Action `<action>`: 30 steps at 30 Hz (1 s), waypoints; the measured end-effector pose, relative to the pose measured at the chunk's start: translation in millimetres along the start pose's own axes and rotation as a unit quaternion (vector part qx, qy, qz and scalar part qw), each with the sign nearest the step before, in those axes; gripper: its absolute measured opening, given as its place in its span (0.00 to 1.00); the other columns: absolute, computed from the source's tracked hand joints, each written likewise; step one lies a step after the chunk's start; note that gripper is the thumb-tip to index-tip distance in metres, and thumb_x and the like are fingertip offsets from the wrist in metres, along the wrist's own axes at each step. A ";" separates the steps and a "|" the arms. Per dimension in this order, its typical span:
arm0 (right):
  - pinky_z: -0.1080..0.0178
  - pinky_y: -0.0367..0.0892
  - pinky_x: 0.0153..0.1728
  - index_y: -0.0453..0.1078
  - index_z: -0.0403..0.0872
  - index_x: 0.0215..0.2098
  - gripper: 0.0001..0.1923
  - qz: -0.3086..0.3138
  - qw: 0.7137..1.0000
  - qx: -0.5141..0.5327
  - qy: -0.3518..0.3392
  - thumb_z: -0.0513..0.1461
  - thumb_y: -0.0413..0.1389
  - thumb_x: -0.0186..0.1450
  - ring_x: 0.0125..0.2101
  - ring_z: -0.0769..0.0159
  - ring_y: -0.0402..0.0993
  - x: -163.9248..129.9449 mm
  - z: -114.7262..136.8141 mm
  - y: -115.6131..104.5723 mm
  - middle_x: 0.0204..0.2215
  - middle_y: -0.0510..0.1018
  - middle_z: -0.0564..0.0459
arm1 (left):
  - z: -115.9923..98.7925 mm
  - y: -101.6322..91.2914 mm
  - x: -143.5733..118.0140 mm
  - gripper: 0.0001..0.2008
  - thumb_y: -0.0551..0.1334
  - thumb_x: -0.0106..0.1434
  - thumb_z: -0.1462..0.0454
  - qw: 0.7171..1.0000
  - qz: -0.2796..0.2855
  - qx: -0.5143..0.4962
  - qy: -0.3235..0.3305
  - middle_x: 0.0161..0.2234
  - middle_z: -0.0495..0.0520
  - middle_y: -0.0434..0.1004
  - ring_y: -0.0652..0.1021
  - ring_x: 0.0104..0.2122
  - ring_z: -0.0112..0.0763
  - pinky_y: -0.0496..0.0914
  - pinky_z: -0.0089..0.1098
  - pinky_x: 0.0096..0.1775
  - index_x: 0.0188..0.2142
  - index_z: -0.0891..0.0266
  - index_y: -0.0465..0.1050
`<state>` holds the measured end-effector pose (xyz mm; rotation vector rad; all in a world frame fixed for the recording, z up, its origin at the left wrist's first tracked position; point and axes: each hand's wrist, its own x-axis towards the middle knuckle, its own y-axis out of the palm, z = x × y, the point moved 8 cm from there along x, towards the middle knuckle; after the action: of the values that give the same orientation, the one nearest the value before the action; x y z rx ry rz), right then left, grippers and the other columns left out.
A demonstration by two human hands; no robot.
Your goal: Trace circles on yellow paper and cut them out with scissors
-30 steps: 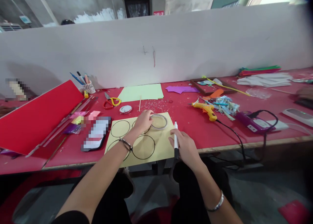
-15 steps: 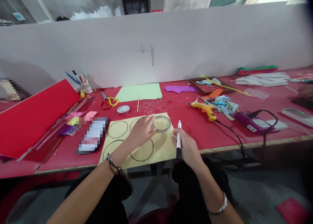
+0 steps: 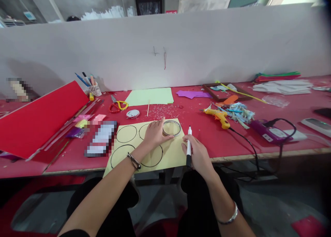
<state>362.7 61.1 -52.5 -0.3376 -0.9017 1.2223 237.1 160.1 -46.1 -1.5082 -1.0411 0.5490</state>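
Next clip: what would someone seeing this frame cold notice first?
The yellow sheet at the near table edge, with black circles drawn on it. The left hand presses a clear round ring onto the sheet's far right corner, while the right hand grips a marker tip-up beside it. Further right on the red table lies a yellow glue gun.

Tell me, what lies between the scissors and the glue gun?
In the head view, a small round tin, a thin stick and pale scraps on the red table.
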 end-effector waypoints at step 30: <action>0.66 0.62 0.27 0.63 0.46 0.37 0.06 0.004 1.000 0.017 -0.006 0.37 0.48 0.62 0.24 0.65 0.69 -0.2 -0.9 0.7 0.29 0.72 0.50 | -6.3 -13.7 -17.4 0.28 0.53 0.58 0.45 0.998 0.001 0.022 0.052 0.51 0.60 0.67 0.67 0.51 0.43 0.60 0.42 0.53 0.51 0.61 0.64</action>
<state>362.9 61.3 -53.6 -0.3075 -0.8904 1.2475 229.4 141.2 -35.3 -1.4845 -0.9419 0.4877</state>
